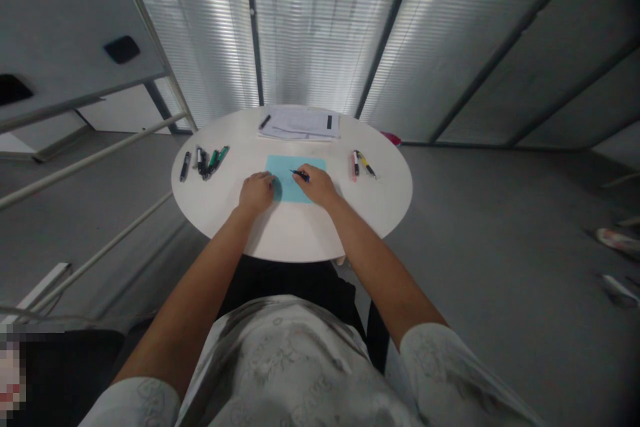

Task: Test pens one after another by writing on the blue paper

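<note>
A light blue sheet of paper [285, 163] lies on the round white table [295, 240] in front of me. My right hand [317, 185] is closed around a dark pen [301, 175], its tip over the middle of the sheet. My left hand [257, 192] rests at the sheet's left edge. Its fingers are curled and pressed together, and whether anything is under them is hidden. Small marks on the sheet near the pen tip are too faint to read.
Several markers [213, 161] lie at the table's left, and a few pens [367, 165] at its right. Papers [300, 121] are stacked at the far edge. White metal rails [100, 138] stand to the left, and window blinds [320, 27] are behind the table.
</note>
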### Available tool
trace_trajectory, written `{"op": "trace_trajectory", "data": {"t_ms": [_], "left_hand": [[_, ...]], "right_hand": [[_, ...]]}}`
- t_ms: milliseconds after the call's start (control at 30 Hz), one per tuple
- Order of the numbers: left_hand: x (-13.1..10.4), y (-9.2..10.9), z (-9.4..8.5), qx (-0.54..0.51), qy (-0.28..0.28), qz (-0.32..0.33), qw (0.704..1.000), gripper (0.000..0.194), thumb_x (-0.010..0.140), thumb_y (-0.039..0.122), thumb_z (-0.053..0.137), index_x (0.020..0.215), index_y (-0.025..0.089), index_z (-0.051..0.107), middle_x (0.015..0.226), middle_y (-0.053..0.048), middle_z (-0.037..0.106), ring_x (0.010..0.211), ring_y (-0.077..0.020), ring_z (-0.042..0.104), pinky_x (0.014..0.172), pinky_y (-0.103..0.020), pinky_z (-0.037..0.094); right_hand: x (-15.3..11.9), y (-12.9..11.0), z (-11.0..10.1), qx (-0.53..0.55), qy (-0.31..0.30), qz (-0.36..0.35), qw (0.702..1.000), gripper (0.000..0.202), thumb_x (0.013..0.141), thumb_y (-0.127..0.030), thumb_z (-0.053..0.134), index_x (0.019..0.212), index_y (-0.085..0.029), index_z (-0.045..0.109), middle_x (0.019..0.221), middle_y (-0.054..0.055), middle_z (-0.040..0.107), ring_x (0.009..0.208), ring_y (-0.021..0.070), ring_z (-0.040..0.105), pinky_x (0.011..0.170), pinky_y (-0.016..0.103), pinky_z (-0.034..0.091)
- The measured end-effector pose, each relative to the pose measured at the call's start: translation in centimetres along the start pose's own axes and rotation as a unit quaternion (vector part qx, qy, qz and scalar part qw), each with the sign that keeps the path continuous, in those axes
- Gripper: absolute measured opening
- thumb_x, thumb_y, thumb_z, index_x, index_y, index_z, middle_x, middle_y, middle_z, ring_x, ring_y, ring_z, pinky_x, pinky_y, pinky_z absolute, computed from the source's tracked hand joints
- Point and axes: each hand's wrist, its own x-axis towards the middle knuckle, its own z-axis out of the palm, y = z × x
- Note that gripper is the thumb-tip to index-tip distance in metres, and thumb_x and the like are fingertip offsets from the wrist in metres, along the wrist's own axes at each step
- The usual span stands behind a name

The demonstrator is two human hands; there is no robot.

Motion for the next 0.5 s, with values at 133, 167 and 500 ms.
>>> {"op": "trace_trajectory", "data": {"t_ms": [133, 167, 500], "left_hand": [[-0.03, 0.06, -0.23, 0.029, 0.055, -0.078, 0.995, 0.039, 0.080, 0.021, 0.048, 0.112, 0.017, 0.070, 0.120, -0.019, 0.060, 0.113, -0.0376, 0.050, 0.095, -0.052, 0.037], [-0.07, 0.12, -0.31, 0.034, 0.064, -0.100, 0.992, 0.038, 0.080, 0.022, 0.049, 0.111, 0.016, 0.070, 0.118, -0.021, 0.060, 0.112, -0.0393, 0.049, 0.093, -0.054, 0.037], [0.22, -0.42, -0.26, -0.013, 0.068, -0.108, 0.992, 0.033, 0.085, 0.027, 0.046, 0.104, 0.015, 0.070, 0.100, -0.018, 0.061, 0.096, -0.0305, 0.057, 0.089, -0.045, 0.043]], "right_hand": [[-0.08, -0.12, -0.09, -0.005, -0.002, 0.004, 1.000, 0.024, 0.091, -0.041, 0.051, 0.095, -0.021, 0.063, 0.088, 0.003, 0.067, 0.077, 0.0168, 0.057, 0.067, 0.027, 0.038], [-0.10, -0.17, -0.13, -0.005, -0.003, 0.005, 1.000, 0.024, 0.091, -0.042, 0.051, 0.095, -0.021, 0.063, 0.087, 0.003, 0.067, 0.077, 0.0169, 0.057, 0.067, 0.027, 0.038], [-0.15, -0.25, -0.06, -0.012, -0.020, 0.010, 1.000, 0.023, 0.091, -0.041, 0.052, 0.096, -0.022, 0.064, 0.087, 0.004, 0.068, 0.078, 0.0171, 0.057, 0.068, 0.027, 0.038]]}}
